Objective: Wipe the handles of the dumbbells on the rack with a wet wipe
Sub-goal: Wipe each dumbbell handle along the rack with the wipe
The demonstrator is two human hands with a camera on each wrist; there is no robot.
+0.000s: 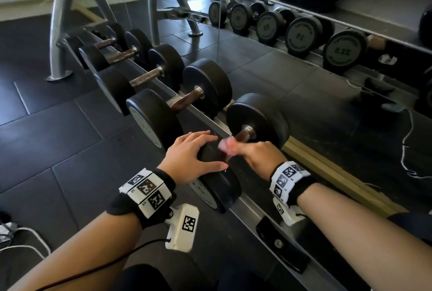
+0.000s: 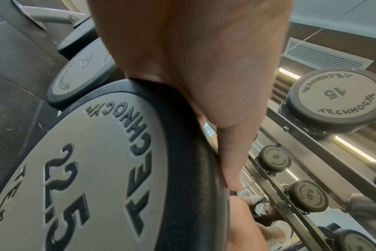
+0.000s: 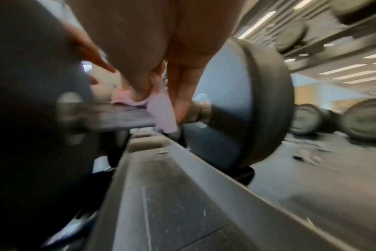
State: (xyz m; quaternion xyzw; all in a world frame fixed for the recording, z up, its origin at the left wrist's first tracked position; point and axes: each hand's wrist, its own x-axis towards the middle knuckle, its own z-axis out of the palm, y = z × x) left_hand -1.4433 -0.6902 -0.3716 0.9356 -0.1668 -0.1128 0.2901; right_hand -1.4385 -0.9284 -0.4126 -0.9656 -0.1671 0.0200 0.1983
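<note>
The nearest dumbbell (image 1: 233, 162) lies across the lower rack rail (image 1: 252, 208), its near head toward the floor side and its far head (image 1: 259, 117) toward the mirror. The near head's face is marked 22.5 (image 2: 67, 195).

The left hand (image 1: 189, 157) rests on top of the near head, fingers spread and fairly straight over its rim; it presses on the head rather than curling round it. The thumb (image 2: 232, 152) lies along the head's edge.

The right hand (image 1: 259, 152) is at the handle (image 1: 244, 135) of this dumbbell, between the two heads. Its fingers (image 3: 178, 95) are curled and pinch a pale pink wet wipe (image 1: 228, 146), which is held against the handle near its far end. The right wrist view is blurred; the wipe (image 3: 161, 110) shows draped over the bar.

Farther along the same rail, four more dumbbells lie side by side; the next one (image 1: 184, 101) has a brown handle. Beyond the rail, a mirror (image 1: 304, 80) reflects the dumbbell ends.
</note>
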